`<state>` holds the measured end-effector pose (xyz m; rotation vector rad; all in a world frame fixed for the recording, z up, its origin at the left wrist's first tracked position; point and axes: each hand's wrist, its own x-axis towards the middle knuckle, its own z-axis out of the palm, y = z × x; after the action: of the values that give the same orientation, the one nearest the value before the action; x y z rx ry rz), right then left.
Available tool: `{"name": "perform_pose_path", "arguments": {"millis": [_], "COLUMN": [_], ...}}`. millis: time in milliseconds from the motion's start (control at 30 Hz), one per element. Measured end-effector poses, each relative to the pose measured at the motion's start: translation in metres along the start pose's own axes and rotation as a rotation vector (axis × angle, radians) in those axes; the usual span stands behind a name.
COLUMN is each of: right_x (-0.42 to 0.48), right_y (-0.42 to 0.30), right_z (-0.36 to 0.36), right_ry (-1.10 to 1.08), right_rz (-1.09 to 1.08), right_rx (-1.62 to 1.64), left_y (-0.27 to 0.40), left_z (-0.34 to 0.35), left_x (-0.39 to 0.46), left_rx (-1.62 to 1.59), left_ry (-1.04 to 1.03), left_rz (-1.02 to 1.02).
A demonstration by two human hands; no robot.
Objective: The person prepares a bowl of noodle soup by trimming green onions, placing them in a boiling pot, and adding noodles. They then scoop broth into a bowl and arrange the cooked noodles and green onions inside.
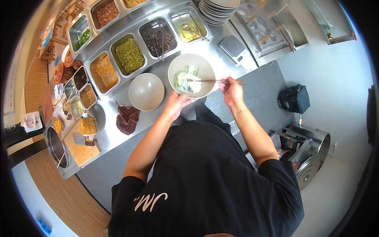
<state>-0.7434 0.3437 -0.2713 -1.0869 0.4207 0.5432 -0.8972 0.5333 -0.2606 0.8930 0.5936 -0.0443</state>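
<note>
My left hand (177,103) grips the near rim of a pale bowl (207,66) at the front edge of the steel counter (109,109). Inside the bowl lie white noodles (192,84) with green leafy vegetable. A pair of chopsticks (217,81) is held in my right hand (231,90), to the right of the bowl; their far ends reach into the noodles and look blurred. A second pale bowl (146,91), with nothing in it, rests on the counter to the left. Beside that bowl lies a crumpled brown cloth (128,120).
Behind the bowls stand steel pans of toppings, including chopped green vegetable (129,54) and dark shreds (158,37) with tongs. A digital scale (234,47) and stacked bowls (219,11) are at the back right, near a noodle boiler (266,29). A cleaver (84,139) lies on the left cutting board (86,154).
</note>
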Motion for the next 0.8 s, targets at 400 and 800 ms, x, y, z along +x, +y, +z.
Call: {"name": "perform_pose_path", "arguments": {"millis": [400,800], "right_x": [-0.016,-0.043], "right_y": [-0.017,-0.043], "right_z": [0.032,0.046], "right_ry": [-0.316,-0.394], "right_rz": [-0.287,-0.413], "right_rx": [-0.575,-1.001], "left_y": [-0.008,-0.073], "left_z": [-0.014,-0.036], "left_x": [0.006,0.019], "left_rx": [-0.020,-0.302], "left_ry": [-0.147,-0.087], "left_rz": [-0.132,-0.135]}}
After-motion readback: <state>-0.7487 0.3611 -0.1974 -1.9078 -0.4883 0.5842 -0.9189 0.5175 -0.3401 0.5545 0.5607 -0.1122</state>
